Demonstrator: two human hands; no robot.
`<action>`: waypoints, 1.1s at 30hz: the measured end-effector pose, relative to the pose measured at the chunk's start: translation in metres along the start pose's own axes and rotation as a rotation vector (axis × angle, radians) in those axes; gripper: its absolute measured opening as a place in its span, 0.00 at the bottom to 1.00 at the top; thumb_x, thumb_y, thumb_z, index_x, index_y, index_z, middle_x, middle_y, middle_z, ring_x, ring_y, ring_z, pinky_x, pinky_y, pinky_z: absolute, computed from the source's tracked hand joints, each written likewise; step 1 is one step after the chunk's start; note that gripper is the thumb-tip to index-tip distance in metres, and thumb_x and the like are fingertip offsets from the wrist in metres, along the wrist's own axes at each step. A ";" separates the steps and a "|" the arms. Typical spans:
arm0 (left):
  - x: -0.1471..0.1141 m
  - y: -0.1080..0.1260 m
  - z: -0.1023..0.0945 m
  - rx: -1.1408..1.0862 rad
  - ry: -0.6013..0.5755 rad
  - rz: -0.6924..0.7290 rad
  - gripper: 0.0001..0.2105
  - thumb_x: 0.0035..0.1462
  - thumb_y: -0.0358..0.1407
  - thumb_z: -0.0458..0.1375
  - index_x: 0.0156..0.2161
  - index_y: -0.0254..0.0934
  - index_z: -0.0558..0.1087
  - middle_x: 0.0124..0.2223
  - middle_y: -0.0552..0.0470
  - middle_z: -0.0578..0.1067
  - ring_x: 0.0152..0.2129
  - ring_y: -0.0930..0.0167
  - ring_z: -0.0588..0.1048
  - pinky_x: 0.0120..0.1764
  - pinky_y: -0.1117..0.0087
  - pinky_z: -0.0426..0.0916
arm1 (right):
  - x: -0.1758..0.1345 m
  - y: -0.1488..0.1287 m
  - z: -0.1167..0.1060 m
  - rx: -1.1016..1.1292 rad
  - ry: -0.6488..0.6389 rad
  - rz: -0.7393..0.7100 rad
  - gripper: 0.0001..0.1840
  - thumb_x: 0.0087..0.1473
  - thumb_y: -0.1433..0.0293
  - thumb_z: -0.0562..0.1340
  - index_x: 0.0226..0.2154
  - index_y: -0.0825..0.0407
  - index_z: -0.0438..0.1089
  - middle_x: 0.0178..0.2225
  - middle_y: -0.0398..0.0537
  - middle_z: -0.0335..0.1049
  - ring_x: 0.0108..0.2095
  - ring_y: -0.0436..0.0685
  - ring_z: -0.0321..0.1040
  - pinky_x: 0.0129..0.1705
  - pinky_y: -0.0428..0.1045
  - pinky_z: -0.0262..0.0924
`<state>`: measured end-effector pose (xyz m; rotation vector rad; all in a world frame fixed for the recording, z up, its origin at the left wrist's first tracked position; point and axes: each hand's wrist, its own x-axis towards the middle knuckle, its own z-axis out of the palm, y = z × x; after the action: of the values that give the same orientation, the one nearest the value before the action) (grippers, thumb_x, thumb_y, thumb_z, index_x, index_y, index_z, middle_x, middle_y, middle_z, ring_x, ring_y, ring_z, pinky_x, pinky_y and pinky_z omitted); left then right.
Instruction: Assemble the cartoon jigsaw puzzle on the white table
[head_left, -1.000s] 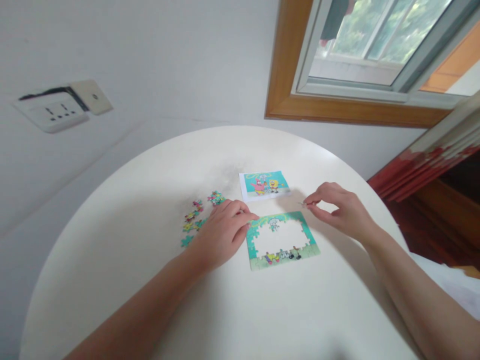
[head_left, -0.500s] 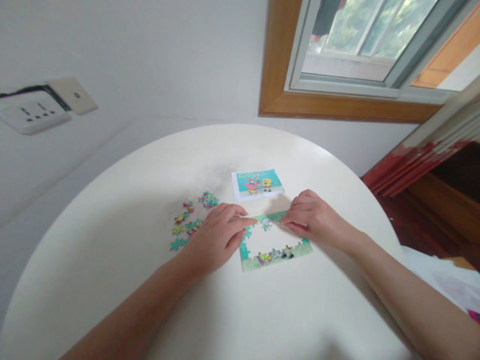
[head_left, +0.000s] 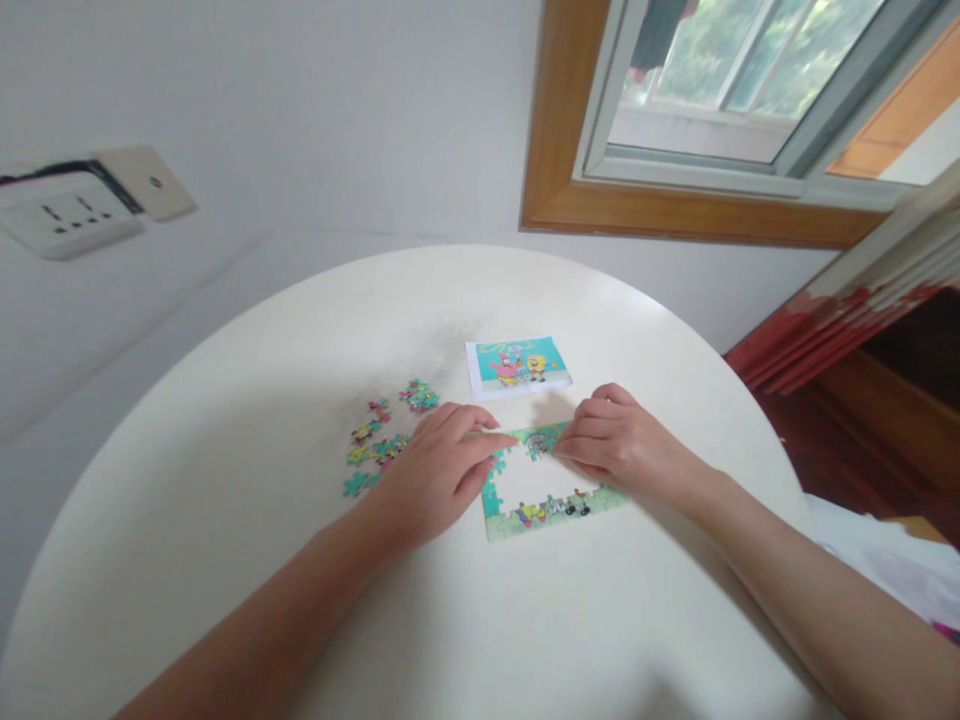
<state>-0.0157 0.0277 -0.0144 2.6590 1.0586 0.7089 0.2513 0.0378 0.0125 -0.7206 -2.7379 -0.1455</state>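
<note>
A partly assembled jigsaw puzzle [head_left: 499, 526] lies flat on the white table; its border strips surround a bare white middle. My left hand [head_left: 442, 468] rests at its upper left, fingers stretched out and the index fingertip on the top strip. At the top strip, right of centre, my right hand [head_left: 619, 440] has its thumb and fingers pinched together on a small puzzle piece [head_left: 550, 447], mostly covered by the fingertips. Just left of that piece, joined pieces with a pale grey cartoon face [head_left: 535, 444] hang down from the top strip. My right hand hides the puzzle's right side.
Loose puzzle pieces [head_left: 365, 455] are scattered left of my left hand, with a small heap [head_left: 419, 395] behind them. A printed picture card [head_left: 523, 363] lies beyond the puzzle. The round white table [head_left: 480, 630] meets the wall near a wood-framed window [head_left: 562, 205].
My right hand has shifted slightly left along the top strip, with its fingertips closer to the cartoon-face pieces. My left hand stays in nearly the same place.
</note>
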 end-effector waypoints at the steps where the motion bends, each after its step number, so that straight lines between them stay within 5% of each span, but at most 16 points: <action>1: 0.000 0.000 0.000 0.000 -0.001 0.001 0.15 0.61 0.28 0.52 0.50 0.41 0.74 0.48 0.47 0.70 0.46 0.64 0.67 0.50 0.58 0.62 | 0.000 0.000 0.000 0.001 0.000 -0.001 0.09 0.62 0.72 0.57 0.33 0.52 0.73 0.30 0.47 0.75 0.36 0.53 0.65 0.42 0.53 0.48; 11: 0.000 -0.001 0.001 -0.001 -0.010 -0.008 0.15 0.61 0.29 0.52 0.49 0.42 0.74 0.48 0.47 0.70 0.46 0.64 0.67 0.50 0.58 0.62 | 0.003 -0.002 0.001 0.018 0.007 0.004 0.09 0.62 0.72 0.58 0.34 0.51 0.73 0.30 0.46 0.76 0.36 0.52 0.66 0.41 0.53 0.50; 17: 0.000 -0.002 0.000 0.021 -0.020 -0.010 0.15 0.62 0.30 0.51 0.50 0.41 0.73 0.49 0.46 0.69 0.47 0.64 0.66 0.51 0.57 0.62 | -0.012 0.018 -0.012 0.100 0.242 0.146 0.04 0.58 0.71 0.62 0.34 0.49 0.74 0.32 0.44 0.78 0.33 0.52 0.70 0.42 0.52 0.55; 23: 0.000 -0.003 0.000 0.022 -0.027 0.000 0.15 0.61 0.28 0.50 0.50 0.40 0.73 0.48 0.46 0.70 0.46 0.63 0.67 0.50 0.57 0.62 | -0.024 0.030 -0.031 0.196 0.173 0.265 0.05 0.57 0.71 0.62 0.33 0.49 0.75 0.32 0.44 0.78 0.34 0.52 0.71 0.43 0.51 0.60; 33: 0.000 -0.003 0.000 0.017 -0.007 0.007 0.15 0.59 0.27 0.51 0.49 0.38 0.73 0.47 0.46 0.69 0.45 0.64 0.67 0.50 0.60 0.62 | -0.017 0.024 -0.019 0.279 0.044 0.209 0.08 0.58 0.71 0.60 0.33 0.51 0.76 0.30 0.46 0.77 0.32 0.51 0.70 0.42 0.50 0.59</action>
<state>-0.0171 0.0300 -0.0155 2.6789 1.0587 0.6943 0.2820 0.0472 0.0256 -0.9013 -2.5486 0.2585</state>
